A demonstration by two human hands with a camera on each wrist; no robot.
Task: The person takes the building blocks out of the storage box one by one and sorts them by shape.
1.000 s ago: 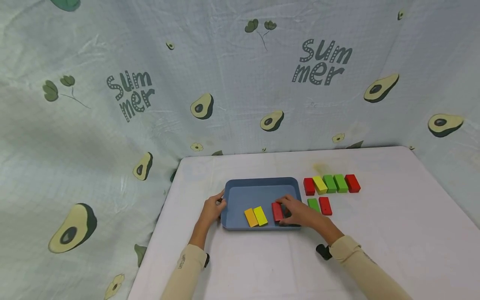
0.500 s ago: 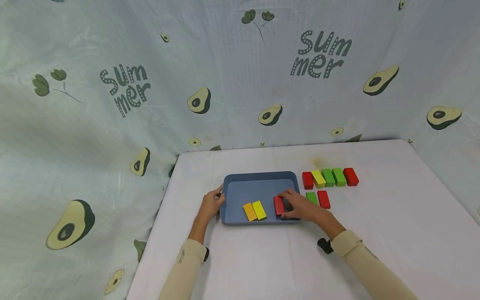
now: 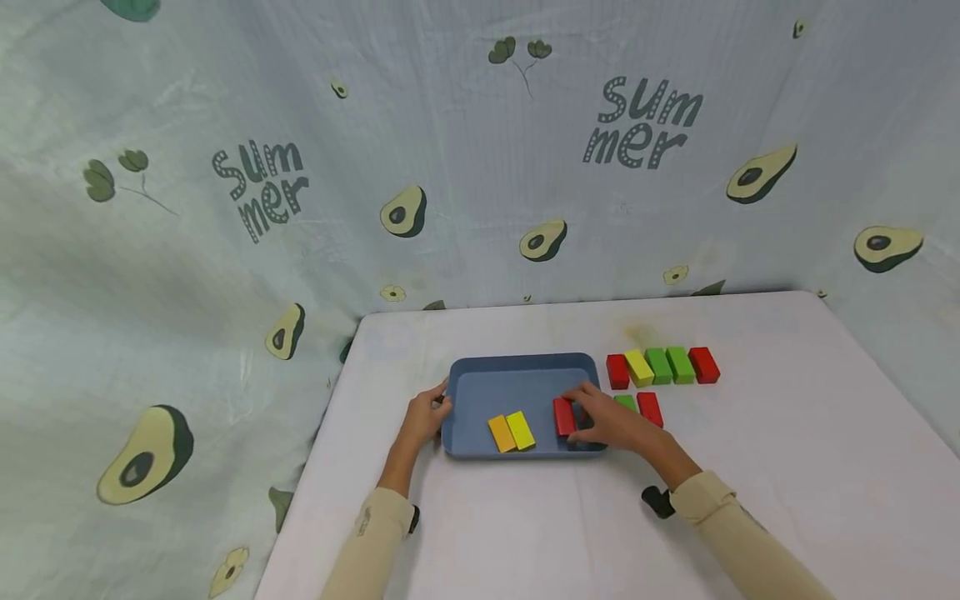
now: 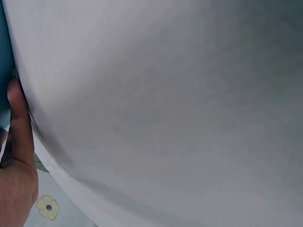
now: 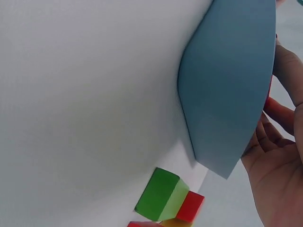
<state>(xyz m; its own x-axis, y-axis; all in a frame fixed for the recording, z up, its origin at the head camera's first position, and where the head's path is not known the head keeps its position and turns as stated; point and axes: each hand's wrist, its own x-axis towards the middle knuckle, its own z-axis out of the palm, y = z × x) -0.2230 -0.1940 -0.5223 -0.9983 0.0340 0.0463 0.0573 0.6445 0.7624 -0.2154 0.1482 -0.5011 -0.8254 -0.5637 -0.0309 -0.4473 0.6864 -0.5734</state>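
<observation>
A blue-grey tray (image 3: 517, 383) lies on the table, its left side held by my left hand (image 3: 422, 421) with the thumb at the rim. In the left wrist view, the fingers (image 4: 21, 127) run along the tray's outer wall. Inside the tray near its right end, my right hand (image 3: 611, 425) grips a red block (image 3: 564, 417) between thumb and fingers. An orange block (image 3: 502, 434) and a yellow block (image 3: 521, 431) lie side by side toward the tray's front. In the right wrist view, the tray wall (image 5: 227, 85) hides most of the red block.
Right of the tray stands a row of several blocks, from a red one (image 3: 618, 372) to another red one (image 3: 704, 365). In front of them lie a green block (image 3: 626, 402), partly behind my right hand, and a red block (image 3: 650, 409). A patterned cloth (image 3: 465, 150) hangs behind the table.
My right hand and the red block have shifted a little to the right within the tray. The left hand keeps its place at the tray's left side.
</observation>
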